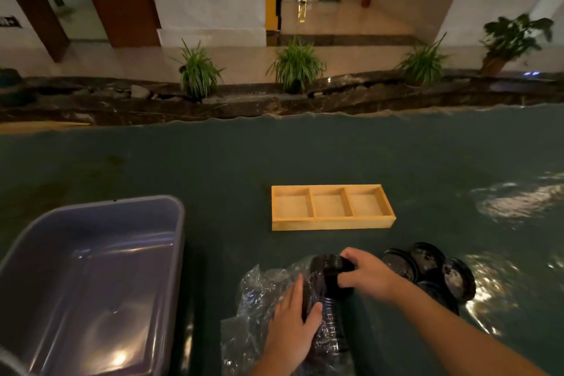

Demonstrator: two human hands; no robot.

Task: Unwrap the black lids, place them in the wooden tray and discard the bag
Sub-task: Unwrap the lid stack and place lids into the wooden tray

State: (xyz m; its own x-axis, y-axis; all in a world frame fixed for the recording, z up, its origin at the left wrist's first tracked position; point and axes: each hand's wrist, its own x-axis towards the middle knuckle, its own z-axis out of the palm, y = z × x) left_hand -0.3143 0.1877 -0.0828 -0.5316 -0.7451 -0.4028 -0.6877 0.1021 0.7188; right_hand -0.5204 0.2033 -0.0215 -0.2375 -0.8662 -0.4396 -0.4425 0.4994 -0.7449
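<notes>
Dark green desk carries everything. Large grey-lilac rectangular plastic tub sits at near left, open and holding nothing visible; judged to be the discard point for the bag, placed within reach of the left hand. Pale wooden tray with three compartments lies farther out at centre-right, all three compartments bare, so no lids placed yet. Crumpled clear plastic bag lies at near centre, partly around a stack of black round plastic lids. Left hand lies on the bag and the stack's near part, fingers curled on the film, probably to pin it down. Right hand has its fingers closed on the far end of the stack, apparently to draw it out of the bag. A few loose black lids lie already unwrapped just right of that hand.
</notes>
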